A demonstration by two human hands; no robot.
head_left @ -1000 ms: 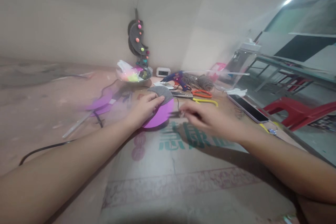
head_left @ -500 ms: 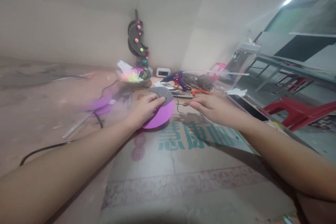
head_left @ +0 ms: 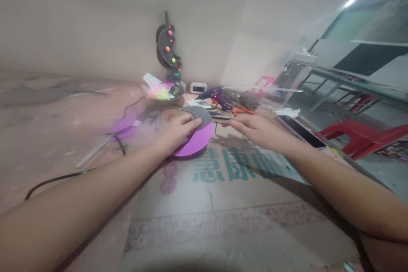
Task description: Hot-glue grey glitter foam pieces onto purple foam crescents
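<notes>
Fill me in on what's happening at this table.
A person's left hand holds a purple disc with a grey crescent along its upper edge, above a printed cardboard sheet. The right hand reaches in beside the orange-handled scissors; whether its fingers grip anything is unclear. Behind them lies a blue glue gun, and a dark crescent ornament dotted with coloured balls hangs against the wall.
</notes>
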